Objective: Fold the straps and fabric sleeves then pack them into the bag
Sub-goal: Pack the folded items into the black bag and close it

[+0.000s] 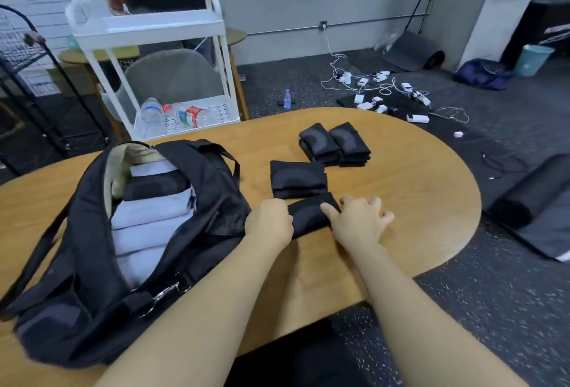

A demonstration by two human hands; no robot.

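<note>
An open black bag (pixel 216 189) lies on the left of the wooden table (pixel 416 201), with folded white and black fabric pieces (pixel 148 223) stacked inside. Just right of the bag lies a folded black sleeve (pixel 308 215). My left hand (pixel 269 221) grips its left end with curled fingers. My right hand (pixel 359 221) pinches its right end with the thumb, the other fingers spread on the table. Behind it sits another folded black sleeve (pixel 297 178). Farther back are two stacks of folded black sleeves (pixel 334 144).
A white cart (pixel 148 29) holding plastic bottles (pixel 185 113) stands beyond the table's far left edge, with a person behind it and a grey chair (pixel 172 75). Chargers and cables (pixel 385 93) litter the floor. Rolled dark mats (pixel 530 195) lie at the right.
</note>
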